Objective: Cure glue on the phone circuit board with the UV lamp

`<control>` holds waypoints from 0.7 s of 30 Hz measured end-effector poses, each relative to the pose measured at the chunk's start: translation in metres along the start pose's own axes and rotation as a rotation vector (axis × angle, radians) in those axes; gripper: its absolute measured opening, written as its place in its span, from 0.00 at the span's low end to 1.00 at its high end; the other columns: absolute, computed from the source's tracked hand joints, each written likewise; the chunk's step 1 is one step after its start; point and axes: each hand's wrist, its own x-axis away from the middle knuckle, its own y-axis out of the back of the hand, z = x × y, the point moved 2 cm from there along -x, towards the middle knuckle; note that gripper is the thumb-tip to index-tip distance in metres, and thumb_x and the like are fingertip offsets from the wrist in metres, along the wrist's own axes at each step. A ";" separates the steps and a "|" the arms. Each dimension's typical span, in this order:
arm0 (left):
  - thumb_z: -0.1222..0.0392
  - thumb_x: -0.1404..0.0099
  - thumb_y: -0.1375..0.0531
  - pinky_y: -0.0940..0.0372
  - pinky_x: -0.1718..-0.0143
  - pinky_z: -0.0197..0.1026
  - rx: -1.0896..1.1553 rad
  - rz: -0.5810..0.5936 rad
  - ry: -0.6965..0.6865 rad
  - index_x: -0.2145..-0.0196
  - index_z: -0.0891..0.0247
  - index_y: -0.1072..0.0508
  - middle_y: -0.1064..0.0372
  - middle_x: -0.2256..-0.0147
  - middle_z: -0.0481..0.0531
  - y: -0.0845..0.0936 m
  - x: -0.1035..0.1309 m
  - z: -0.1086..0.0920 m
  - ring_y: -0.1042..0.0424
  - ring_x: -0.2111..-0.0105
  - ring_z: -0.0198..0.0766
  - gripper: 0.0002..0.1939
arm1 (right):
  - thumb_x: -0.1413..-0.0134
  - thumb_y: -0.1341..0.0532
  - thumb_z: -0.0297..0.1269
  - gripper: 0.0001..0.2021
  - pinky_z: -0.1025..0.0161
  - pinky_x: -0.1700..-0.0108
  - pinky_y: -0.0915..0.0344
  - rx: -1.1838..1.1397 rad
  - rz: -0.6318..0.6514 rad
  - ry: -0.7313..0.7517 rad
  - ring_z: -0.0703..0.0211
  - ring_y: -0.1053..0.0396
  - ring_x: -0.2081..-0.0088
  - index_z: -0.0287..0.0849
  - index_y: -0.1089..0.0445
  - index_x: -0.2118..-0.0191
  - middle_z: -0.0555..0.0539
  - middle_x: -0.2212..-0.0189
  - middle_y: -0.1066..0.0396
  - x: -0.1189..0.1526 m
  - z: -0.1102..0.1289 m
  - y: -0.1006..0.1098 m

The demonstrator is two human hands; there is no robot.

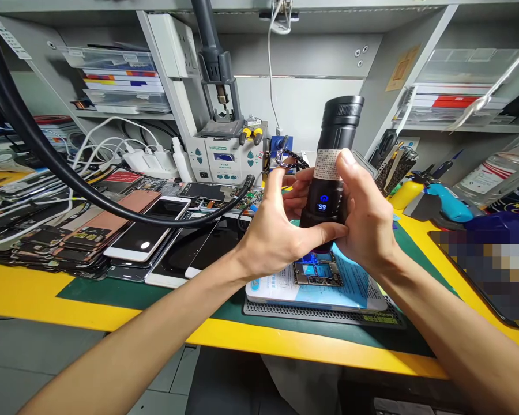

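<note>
A black flashlight (pixel 327 164) is held between both hands, tilted slightly, its lower end over a circuit board (pixel 318 274). Its side bears a white printed label and a lit blue display reading 99. My right hand (pixel 367 213) is closed around it from the right, thumb along the label. From the left, my left hand (pixel 281 222) grips it low down, thumb laid across its lower end and fingers partly hidden behind. A braided cord (pixel 290 158) loops out beside the left fingers. Blue light falls on the board, which lies on a blue and white package (pixel 259 288).
A green mat (pixel 225 297) covers part of the yellow bench (pixel 38 288). Stacked phones and screens (pixel 149 230) crowd the left, below a thick black hose (pixel 90 196). Behind stands a hot-air station (pixel 225 158). Bottles (pixel 447 202) and a dark tablet-like slab (pixel 462 271) are at right.
</note>
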 end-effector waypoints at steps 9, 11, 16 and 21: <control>0.61 0.46 0.21 0.28 0.38 0.46 -0.005 0.001 0.035 0.34 0.56 0.47 0.34 0.35 0.57 -0.003 0.004 0.005 0.25 0.40 0.45 0.52 | 0.27 0.42 0.56 0.24 0.52 0.56 0.20 -0.056 -0.005 -0.049 0.46 0.17 0.57 0.47 0.22 0.70 0.47 0.68 0.20 0.001 0.001 -0.004; 0.59 0.46 0.20 0.27 0.38 0.47 -0.032 0.000 0.060 0.33 0.56 0.45 0.37 0.33 0.58 -0.003 0.006 0.007 0.25 0.40 0.46 0.52 | 0.28 0.41 0.56 0.23 0.51 0.57 0.19 -0.058 0.010 -0.059 0.47 0.17 0.60 0.47 0.24 0.71 0.47 0.68 0.20 0.002 0.001 -0.003; 0.54 0.49 0.19 0.28 0.39 0.53 -0.194 -0.041 0.102 0.34 0.57 0.39 0.33 0.36 0.57 0.001 0.010 0.008 0.25 0.44 0.50 0.51 | 0.30 0.40 0.59 0.22 0.49 0.60 0.18 -0.049 0.036 -0.082 0.46 0.18 0.63 0.48 0.23 0.67 0.45 0.66 0.20 0.004 0.007 -0.002; 0.46 0.46 0.21 0.26 0.51 0.52 -0.220 -0.019 0.127 0.34 0.57 0.40 0.31 0.40 0.58 0.005 0.010 0.007 0.23 0.56 0.44 0.50 | 0.32 0.38 0.56 0.19 0.48 0.66 0.18 -0.073 0.045 -0.107 0.44 0.19 0.66 0.49 0.23 0.68 0.44 0.67 0.20 0.005 0.011 -0.002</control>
